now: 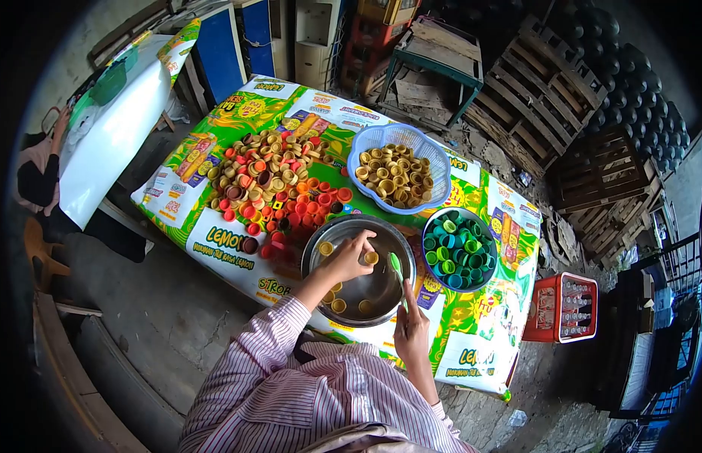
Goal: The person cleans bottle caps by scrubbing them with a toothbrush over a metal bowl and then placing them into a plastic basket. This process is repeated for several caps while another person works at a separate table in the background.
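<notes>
Reference: steel bowl (356, 291). Far-left of it, loose caps (269, 167) block me; far-right, blue basket (441, 171); right, basin (463, 290) crowds its rim. Left hand (349, 260) and brush (396, 266) obstruct entry above. I could pass bowl's near-right, over bare desk (479, 366), beyond right hand (413, 328).

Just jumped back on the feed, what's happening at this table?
Someone in a striped shirt is working over a metal bowl. Their left hand holds a yellowish cap above it, and the right hand grips a green toothbrush. A few more caps sit in the bowl. Beyond it lies a loose pile of mixed caps; a lavender basket holds tan ones, and another bowl, at the right, holds green caps.
</notes>
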`<state>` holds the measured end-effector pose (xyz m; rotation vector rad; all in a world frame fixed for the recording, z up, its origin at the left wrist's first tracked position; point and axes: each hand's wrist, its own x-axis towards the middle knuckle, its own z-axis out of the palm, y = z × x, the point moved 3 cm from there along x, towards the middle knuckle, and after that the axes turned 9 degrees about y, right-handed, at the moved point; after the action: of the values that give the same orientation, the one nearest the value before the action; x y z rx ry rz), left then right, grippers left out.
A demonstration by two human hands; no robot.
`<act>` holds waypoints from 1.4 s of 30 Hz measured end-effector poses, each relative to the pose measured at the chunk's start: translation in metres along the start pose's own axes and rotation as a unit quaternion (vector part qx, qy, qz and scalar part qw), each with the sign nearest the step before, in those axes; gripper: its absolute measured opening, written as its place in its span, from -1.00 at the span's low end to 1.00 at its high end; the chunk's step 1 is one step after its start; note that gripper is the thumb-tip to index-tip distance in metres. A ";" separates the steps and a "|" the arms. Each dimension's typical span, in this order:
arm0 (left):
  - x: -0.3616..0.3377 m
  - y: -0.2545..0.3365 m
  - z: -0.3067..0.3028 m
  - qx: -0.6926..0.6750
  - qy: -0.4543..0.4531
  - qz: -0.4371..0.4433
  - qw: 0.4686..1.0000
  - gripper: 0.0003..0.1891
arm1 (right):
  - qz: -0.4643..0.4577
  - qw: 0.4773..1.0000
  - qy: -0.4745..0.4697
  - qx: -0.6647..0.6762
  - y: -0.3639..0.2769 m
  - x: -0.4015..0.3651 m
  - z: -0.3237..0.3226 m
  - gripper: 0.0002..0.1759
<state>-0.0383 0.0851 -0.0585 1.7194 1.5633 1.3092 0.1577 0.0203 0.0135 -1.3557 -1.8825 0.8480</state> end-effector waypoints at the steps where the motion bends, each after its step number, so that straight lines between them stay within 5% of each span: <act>1: -0.001 0.000 -0.002 -0.019 -0.011 -0.020 1.000 -0.31 | -0.007 1.000 -0.004 -0.003 -0.003 0.002 0.001 -0.38; 8: -0.007 0.015 -0.017 -0.005 0.037 -0.004 0.999 -0.33 | 0.001 0.999 -0.032 -0.035 0.000 0.010 0.012 -0.38; 16: -0.003 0.024 -0.019 0.011 -0.064 -0.066 0.996 -0.36 | -0.033 0.999 -0.028 -0.029 -0.004 0.019 0.013 -0.37; 22: -0.016 0.023 -0.022 0.105 -0.013 -0.069 0.992 -0.40 | -0.038 0.998 -0.028 -0.029 -0.003 0.020 0.011 -0.36; 29: -0.031 0.016 -0.020 0.196 -0.032 -0.072 0.977 -0.66 | -0.051 0.994 -0.023 -0.092 -0.004 0.016 0.015 -0.39; 34: -0.017 0.045 -0.037 0.041 0.027 -0.105 0.993 -0.71 | -0.095 0.993 0.032 -0.067 -0.018 0.016 0.009 -0.40; 36: -0.023 0.028 -0.034 0.255 0.012 -0.095 0.962 -0.72 | -0.050 0.992 -0.017 -0.111 -0.009 0.018 0.017 -0.40; 40: -0.006 0.056 -0.055 0.237 0.046 -0.038 0.970 -0.77 | -0.090 0.986 0.009 -0.138 -0.021 0.022 0.003 -0.41; 42: -0.003 0.078 -0.067 0.119 0.091 -0.038 0.988 -0.76 | -0.107 0.986 0.034 -0.120 -0.022 0.027 -0.001 -0.42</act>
<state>-0.0580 0.0470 0.0346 1.6975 1.9386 1.3155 0.1400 0.0410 0.0350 -1.2717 -2.0816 0.4737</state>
